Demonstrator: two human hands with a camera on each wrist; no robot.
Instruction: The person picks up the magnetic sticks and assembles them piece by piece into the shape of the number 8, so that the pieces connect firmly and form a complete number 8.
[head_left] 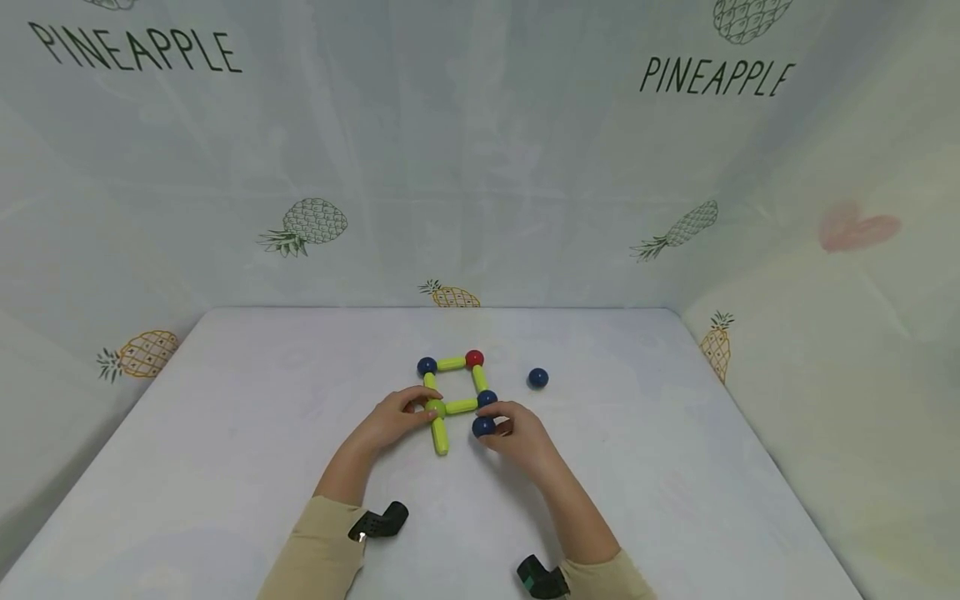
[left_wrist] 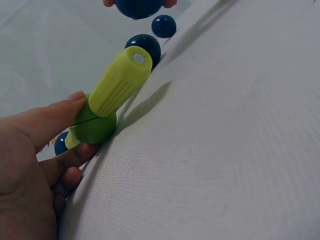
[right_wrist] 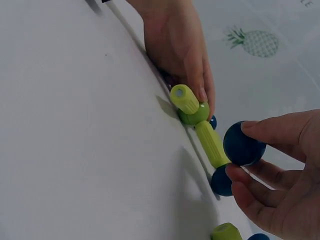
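Pale pineapple-print cloth (head_left: 480, 125) behind and beside a white table (head_left: 285, 375). Mid-table, a green ball (head_left: 437, 409), pinched by the left hand (head_left: 393, 418), thumb and fingers parted only by its width. Joined to it, a square of yellow-green rods (head_left: 461, 407): blue corner ball (head_left: 427, 366) at far left, red ball (head_left: 474, 358) at far right, second blue corner ball (head_left: 487, 397) at near right. From the green ball also, a fifth rod (head_left: 440, 438) toward the person. Just beside the near-right corner, raised off the table, a dark blue ball (head_left: 482, 427) gripped between thumb and fingers of the right hand (head_left: 527, 442). Farther right, a loose blue ball (head_left: 537, 377). Outermost, beige sleeves (head_left: 315, 550).
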